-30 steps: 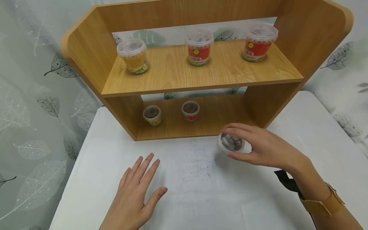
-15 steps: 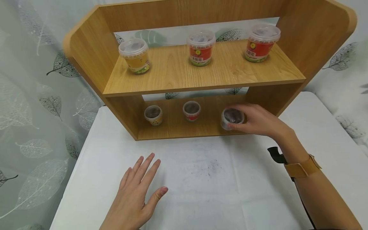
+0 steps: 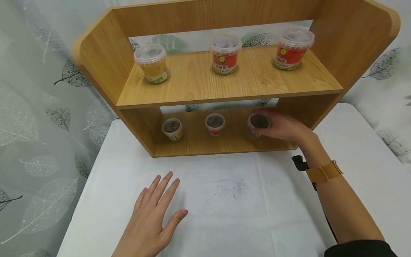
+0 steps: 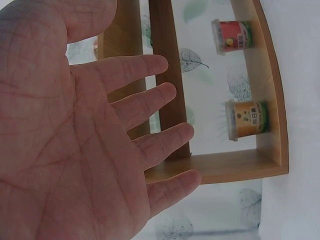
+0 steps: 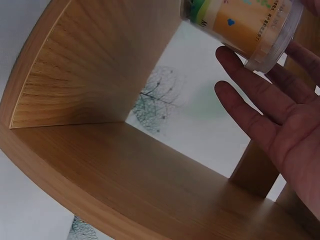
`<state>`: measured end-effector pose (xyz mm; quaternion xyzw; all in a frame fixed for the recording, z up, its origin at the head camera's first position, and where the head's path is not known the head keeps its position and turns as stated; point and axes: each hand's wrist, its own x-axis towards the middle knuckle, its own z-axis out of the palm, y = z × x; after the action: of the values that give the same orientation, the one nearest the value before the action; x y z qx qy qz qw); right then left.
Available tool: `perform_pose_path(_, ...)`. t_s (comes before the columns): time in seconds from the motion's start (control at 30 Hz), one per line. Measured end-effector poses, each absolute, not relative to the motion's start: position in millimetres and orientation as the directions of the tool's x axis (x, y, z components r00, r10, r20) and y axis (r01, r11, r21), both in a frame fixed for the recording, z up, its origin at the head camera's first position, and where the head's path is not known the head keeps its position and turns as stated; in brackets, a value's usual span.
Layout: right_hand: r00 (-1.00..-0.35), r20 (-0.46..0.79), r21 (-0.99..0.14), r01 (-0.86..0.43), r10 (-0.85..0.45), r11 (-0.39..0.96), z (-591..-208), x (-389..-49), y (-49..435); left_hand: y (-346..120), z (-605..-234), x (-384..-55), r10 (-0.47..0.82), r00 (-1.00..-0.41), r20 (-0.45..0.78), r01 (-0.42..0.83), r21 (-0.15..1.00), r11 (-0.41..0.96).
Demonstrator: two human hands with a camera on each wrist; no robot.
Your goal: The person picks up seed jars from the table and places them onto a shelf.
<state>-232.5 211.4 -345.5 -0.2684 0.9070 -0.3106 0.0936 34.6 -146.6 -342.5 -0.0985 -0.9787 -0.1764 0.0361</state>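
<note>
My right hand [image 3: 284, 125] grips a small clear plastic cup [image 3: 259, 122] with a lid, at the right of the lower shelf. The right wrist view shows an orange label on this cup [image 5: 247, 25], held between thumb and fingers. Whether its base touches the shelf I cannot tell. To its left on that shelf stand a small red-labelled cup [image 3: 215, 125] and a small yellow-labelled cup [image 3: 172, 129]. My left hand [image 3: 149, 217] is over the white table, fingers straight and spread, holding nothing; its bare palm [image 4: 75, 145] fills much of the left wrist view.
A two-tier wooden rack [image 3: 199, 94] stands at the back of the white table [image 3: 224, 214]. On its upper shelf are a yellow-labelled tub [image 3: 152, 67], a middle red-labelled tub [image 3: 224, 59] and a right red-labelled tub [image 3: 292, 51]. Leaf-patterned curtain [image 3: 48, 135] hangs behind.
My right hand has carried the small cup from in front of the rack forward into the right part of the lower shelf. The left hand has stayed in place.
</note>
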Motion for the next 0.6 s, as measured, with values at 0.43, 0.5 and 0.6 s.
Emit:
perform_pose_path(0.43,-0.859,-0.050,-0.597,-0.383,-0.509,0.705,-361.8,-249.5,218.0,-145.5,-343.9,33.3,0.174,-0.980,0.094,0.196,0.332,0.923)
perform_pose_path(0.5,-0.862,-0.045,-0.589,-0.385,-0.505,0.711,-364.6,-251.3,218.3,-145.2,-344.0,33.0,0.175,-0.980,0.095,0.197,0.331,0.923)
perform_pose_path(0.6,-0.867,-0.045,-0.581,-0.381,-0.496,0.719,-367.9,-253.9,219.5,-144.8,-343.6,32.5,0.175,-0.980,0.091,0.195,0.327,0.925)
